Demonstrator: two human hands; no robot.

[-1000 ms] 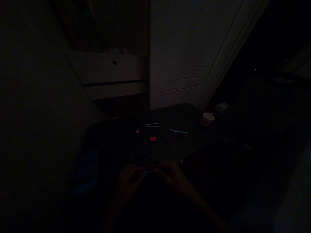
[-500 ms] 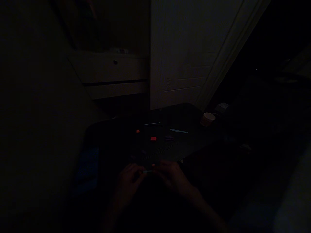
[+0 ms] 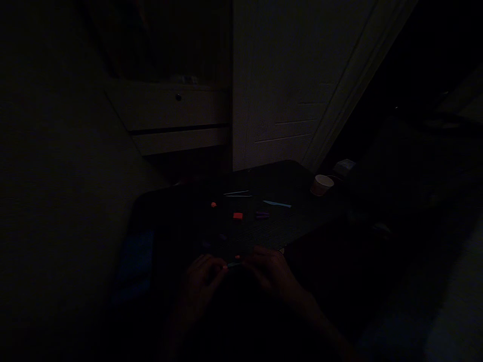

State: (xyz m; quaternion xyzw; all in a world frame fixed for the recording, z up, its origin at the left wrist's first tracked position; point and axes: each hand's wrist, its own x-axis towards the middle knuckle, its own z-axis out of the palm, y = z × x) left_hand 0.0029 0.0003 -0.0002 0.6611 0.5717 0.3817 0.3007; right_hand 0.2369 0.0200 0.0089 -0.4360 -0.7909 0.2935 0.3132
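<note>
The scene is very dark. My left hand [image 3: 202, 279] and my right hand [image 3: 269, 269] meet at the near edge of a dark table [image 3: 181, 211], fingers curled and pinched together on a small thin pale piece [image 3: 231, 264] with a tiny red bit [image 3: 237, 257] beside it. What the piece is I cannot make out. Further out on the table lie a red block [image 3: 237, 215], a small orange ball [image 3: 213, 204], a purple piece [image 3: 262, 215], a light blue stick [image 3: 277, 203] and two thin pale sticks [image 3: 237, 193].
A paper cup [image 3: 321, 184] stands at the table's far right corner. Behind are a pale drawer unit [image 3: 173, 115] and a white door [image 3: 290, 85]. A blue shape [image 3: 136, 261] sits low at the left. A dark sofa-like mass fills the right.
Both hands have stayed pinched together at the table's near edge, shifting only slightly. The room's brightness flickers a little.
</note>
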